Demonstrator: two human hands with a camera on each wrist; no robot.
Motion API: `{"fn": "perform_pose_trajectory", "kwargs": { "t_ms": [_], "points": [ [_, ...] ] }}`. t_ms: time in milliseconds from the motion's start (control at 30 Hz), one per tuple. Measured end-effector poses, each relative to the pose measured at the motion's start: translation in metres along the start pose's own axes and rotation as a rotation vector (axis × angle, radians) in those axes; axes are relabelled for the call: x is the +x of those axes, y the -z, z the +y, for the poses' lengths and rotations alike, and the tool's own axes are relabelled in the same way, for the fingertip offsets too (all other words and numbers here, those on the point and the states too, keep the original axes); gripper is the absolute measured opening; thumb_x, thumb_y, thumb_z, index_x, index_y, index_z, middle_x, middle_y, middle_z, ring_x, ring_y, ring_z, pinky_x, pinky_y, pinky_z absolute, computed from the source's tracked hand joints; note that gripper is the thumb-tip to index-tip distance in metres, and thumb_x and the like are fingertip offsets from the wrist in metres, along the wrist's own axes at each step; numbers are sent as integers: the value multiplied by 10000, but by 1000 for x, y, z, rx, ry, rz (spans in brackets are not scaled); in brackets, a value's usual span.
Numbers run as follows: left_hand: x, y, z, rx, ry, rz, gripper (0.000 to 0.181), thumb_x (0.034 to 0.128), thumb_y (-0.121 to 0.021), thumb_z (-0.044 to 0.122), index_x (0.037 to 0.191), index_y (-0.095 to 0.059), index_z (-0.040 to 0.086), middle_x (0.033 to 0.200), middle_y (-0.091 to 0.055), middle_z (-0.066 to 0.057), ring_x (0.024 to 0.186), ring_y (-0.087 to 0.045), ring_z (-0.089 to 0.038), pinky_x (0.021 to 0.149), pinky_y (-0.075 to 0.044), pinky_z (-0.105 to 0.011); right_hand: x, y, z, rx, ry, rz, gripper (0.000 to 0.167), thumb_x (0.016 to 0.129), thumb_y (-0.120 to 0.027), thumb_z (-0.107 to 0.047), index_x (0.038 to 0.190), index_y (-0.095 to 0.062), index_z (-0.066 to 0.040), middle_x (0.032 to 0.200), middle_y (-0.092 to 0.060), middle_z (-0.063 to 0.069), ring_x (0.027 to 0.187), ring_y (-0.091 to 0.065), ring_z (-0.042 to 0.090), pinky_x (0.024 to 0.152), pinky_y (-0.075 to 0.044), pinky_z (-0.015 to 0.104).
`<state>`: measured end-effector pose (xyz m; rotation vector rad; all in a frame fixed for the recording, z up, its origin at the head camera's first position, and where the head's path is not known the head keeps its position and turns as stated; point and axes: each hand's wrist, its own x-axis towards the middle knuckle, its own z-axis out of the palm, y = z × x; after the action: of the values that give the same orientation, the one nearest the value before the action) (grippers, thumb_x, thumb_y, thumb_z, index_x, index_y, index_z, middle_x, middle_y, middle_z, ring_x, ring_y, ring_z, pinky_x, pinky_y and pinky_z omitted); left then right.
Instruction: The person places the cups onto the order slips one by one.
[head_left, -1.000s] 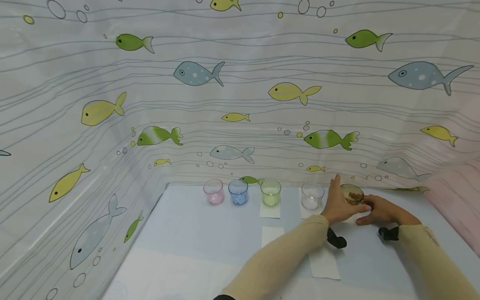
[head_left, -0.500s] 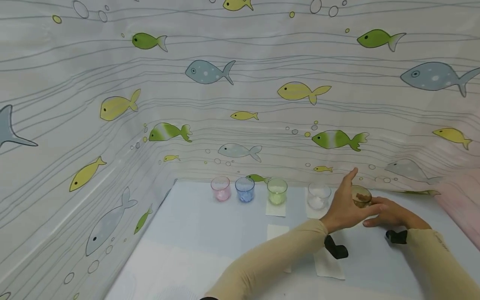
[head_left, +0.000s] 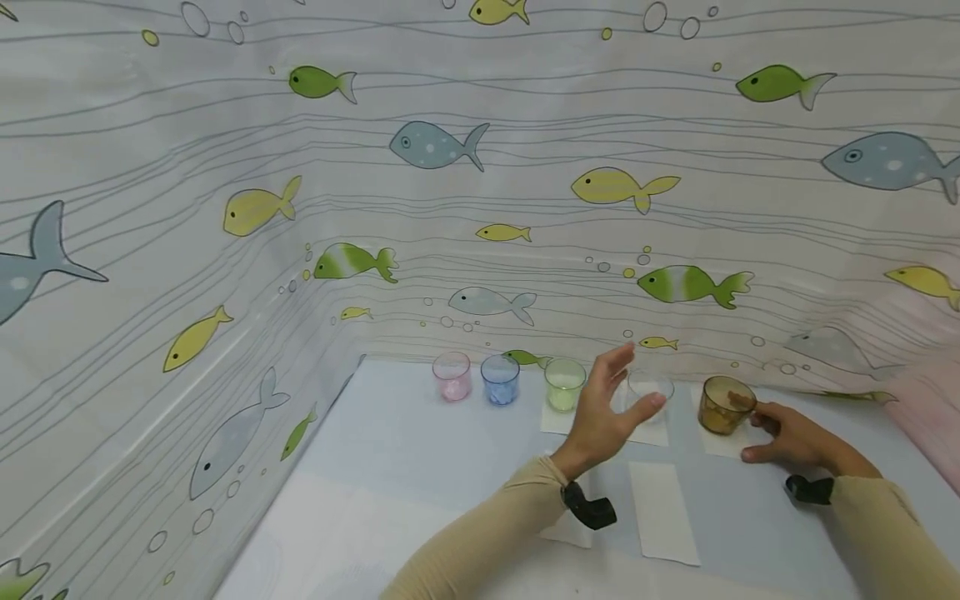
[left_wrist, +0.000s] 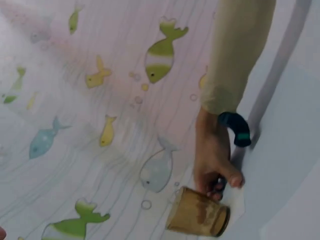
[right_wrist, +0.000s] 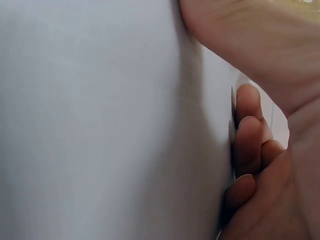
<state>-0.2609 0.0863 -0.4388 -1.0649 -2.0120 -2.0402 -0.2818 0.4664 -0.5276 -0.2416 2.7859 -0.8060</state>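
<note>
Amber tumbler point(head_left: 722, 410) is standing by just the loosely curled right hand point(head_left: 801, 438); left hand point(head_left: 602, 423) is drifting off, spread wide.

Fish-print sheet point(head_left: 420, 196): upright behind table point(head_left: 390, 454) | right side: pinkish | table: pale

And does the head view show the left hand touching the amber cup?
No, the left hand is well to the left of the amber cup, with a visible gap between them.
</note>
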Motion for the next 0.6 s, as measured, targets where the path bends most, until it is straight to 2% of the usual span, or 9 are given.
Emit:
{"fn": "perform_pose_trajectory", "kwargs": {
  "t_ms": [67, 133, 233, 333, 433, 533, 600],
  "points": [
    [-4, 19, -1, -23, -9, 63, 685, 1003, -710, 140, 1580, -361, 18, 1642, -423, -125, 1549, -413, -256, 1295, -346, -358, 0, -1, 0, -4, -2, 13, 1005, 828, -920, -370, 1492, -405, 182, 1275, -627, 322, 1186, -587, 513, 1011, -520, 645],
    [-7, 36, -2, -36, -13, 111, 670, 1009, -706, 151, 1566, -371, -9, 1626, -435, -145, 1539, -423, -304, 1290, -361, -389, 0, -1, 1, -12, 8, 39, 953, 830, -919, -358, 1474, -447, 161, 1237, -645, 262, 1107, -602, 393, 944, -555, 484],
    [-12, 59, -3, -54, -22, 169, 654, 1009, -715, 157, 1541, -392, -42, 1596, -470, -177, 1516, -448, -355, 1273, -385, -465, -1, 0, 4, -40, 14, 78, 894, 838, -910, -362, 1443, -496, 149, 1217, -670, 197, 1053, -587, 232, 831, -509, 277],
    [-17, 79, -5, -40, -32, 231, 628, 997, -723, 121, 1513, -418, -65, 1555, -508, -205, 1470, -493, -361, 1239, -418, -532, -1, 1, 7, -36, -17, 86, 901, 851, -896, -397, 1441, -493, 152, 1226, -677, 185, 1030, -571, 156, 808, -486, 240],
    [-20, 99, -8, -14, -34, 334, 575, 988, -718, 81, 1475, -455, -77, 1498, -543, -231, 1395, -543, -334, 1182, -469, -547, -2, 0, 8, -16, -49, 84, 962, 865, -882, -423, 1465, -441, 186, 1232, -661, 190, 1022, -548, 144, 820, -484, 270],
    [-21, 121, -10, -4, -30, 463, 519, 987, -707, 64, 1432, -490, -92, 1437, -570, -254, 1312, -574, -298, 1104, -535, -428, -3, -3, 7, -16, -80, 92, 1024, 874, -865, -465, 1486, -396, 210, 1241, -649, 190, 1013, -540, 108, 808, -485, 241],
    [-21, 138, -10, -8, -33, 545, 479, 987, -703, 57, 1398, -515, -102, 1396, -587, -266, 1265, -590, -289, 1039, -559, -330, -3, -6, 4, 3, -74, 94, 1037, 899, -846, -453, 1488, -351, 244, 1267, -631, 239, 1028, -518, 95, 840, -489, 282]
  ]
}}
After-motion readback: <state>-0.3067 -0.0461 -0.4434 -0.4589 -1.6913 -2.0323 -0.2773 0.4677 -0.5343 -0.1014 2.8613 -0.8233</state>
